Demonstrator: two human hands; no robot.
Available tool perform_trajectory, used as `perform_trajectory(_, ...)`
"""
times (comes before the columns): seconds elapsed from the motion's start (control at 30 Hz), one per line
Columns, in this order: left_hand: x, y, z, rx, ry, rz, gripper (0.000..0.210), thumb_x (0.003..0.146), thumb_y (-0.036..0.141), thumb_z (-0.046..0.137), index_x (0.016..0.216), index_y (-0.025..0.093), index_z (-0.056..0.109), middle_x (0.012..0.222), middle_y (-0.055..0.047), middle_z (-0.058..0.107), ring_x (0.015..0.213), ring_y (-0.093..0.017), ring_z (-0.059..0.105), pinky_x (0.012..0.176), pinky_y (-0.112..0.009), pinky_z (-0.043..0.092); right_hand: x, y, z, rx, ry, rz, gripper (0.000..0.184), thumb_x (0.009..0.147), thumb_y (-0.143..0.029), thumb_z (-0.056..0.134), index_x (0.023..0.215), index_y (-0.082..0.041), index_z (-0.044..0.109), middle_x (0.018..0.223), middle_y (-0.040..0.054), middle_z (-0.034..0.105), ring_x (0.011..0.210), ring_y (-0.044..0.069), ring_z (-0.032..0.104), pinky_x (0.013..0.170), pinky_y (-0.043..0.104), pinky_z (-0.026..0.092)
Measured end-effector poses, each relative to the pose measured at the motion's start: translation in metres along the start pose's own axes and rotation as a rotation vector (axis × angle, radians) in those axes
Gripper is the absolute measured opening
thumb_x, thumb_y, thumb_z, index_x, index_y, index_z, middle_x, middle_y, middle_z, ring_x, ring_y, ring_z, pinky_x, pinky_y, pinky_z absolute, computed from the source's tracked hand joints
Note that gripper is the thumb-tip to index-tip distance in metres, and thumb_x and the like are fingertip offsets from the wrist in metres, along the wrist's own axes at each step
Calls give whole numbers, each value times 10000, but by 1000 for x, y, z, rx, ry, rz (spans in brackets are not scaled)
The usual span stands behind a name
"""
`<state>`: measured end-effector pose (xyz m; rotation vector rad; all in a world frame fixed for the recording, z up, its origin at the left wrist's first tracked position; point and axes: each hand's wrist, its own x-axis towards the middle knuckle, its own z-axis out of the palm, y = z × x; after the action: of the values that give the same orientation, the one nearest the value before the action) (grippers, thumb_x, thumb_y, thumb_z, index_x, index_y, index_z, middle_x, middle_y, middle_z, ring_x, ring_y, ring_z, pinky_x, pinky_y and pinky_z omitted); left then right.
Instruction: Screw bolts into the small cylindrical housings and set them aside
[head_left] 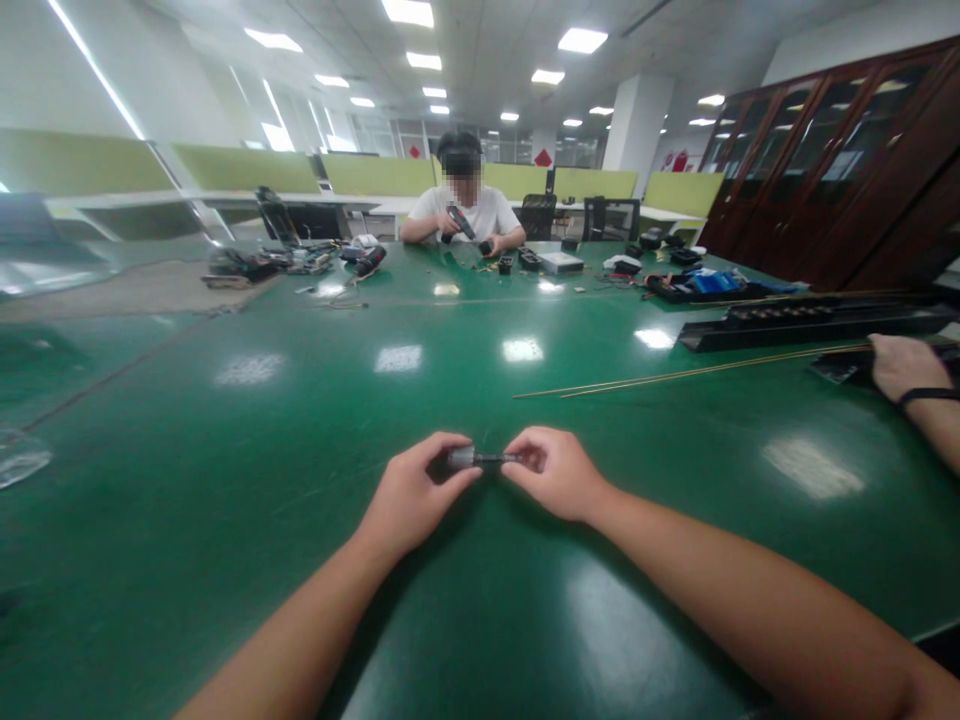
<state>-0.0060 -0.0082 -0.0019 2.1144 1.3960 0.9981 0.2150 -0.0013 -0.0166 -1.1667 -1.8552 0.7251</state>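
Note:
Just above the green tabletop (480, 560), my left hand (411, 492) pinches a small grey cylinder (462, 457) between thumb and fingers. From its right end runs a thin dark rod (490, 458), lying level. The thumb and fingers of my right hand (561, 476) are closed on the rod's far end, which they partly hide. Rod and cylinder form one line between both hands; whether they are a single piece I cannot tell.
Two long thin brass-coloured rods (637, 381) lie ahead on the right, near another person's hand (907, 368) and a black channel (810, 325). Across the table a person (487, 215) holds a power tool. Tools and a black tray (701, 288) line the far side.

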Motion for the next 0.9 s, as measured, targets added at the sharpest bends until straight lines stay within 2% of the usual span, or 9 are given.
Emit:
perform_trajectory(0.23,1,-1,-1,13,24,-11,319,806,431,714,1044,221,678,963,-38,736,860,-213,688,832,-345,552,1,1,-2,-28,35,23,100,780,-240,697,839,-165,724,697,9,656,606,130,569,573,238,433)
perform_trajectory(0.33,4,0,-4,29,71,-86,354,779,489,728,994,211,690,878,-34,732,753,-206,676,720,-321,546,1,3,-2,-46,58,44,121,786,-272,701,838,-164,721,689,11,660,603,134,574,572,242,433)
perform_trajectory(0.4,7,-2,-6,21,125,-172,386,761,526,736,957,196,693,841,-38,728,723,-205,672,706,-321,540,1,3,-2,-51,50,47,126,784,-280,705,834,-165,719,689,12,663,603,135,579,573,244,434)
perform_trajectory(0.47,10,-5,-8,-66,179,-254,431,742,539,748,963,176,679,873,-56,733,780,-214,687,756,-329,545,0,2,-1,-58,23,33,116,778,-272,710,830,-169,721,696,12,667,608,135,582,580,246,436)
perform_trajectory(0.57,14,-11,-9,-307,262,-338,576,720,541,763,1115,143,631,983,-94,728,873,-221,696,818,-336,550,-1,1,0,-68,-9,12,100,772,-255,714,828,-172,723,698,9,668,609,131,579,585,244,432)
perform_trajectory(0.67,18,-18,-9,-494,339,-405,675,716,519,771,1244,137,599,1026,-91,716,824,-185,694,822,-322,551,-1,0,0,-70,-24,9,102,772,-254,715,828,-170,724,690,5,663,608,128,576,582,239,425)
perform_trajectory(0.8,20,-23,-7,-711,421,-461,620,608,444,861,1110,135,668,983,-61,715,801,-146,684,829,-264,541,-1,0,1,-78,-36,1,107,770,-254,716,830,-166,722,695,3,664,611,125,574,588,235,423)
perform_trajectory(0.9,20,-24,-6,-733,424,-462,604,553,426,897,1039,142,677,975,-57,720,864,-151,681,869,-254,524,-1,0,1,-80,-41,8,114,772,-264,713,832,-168,722,694,2,663,611,125,574,587,235,420)
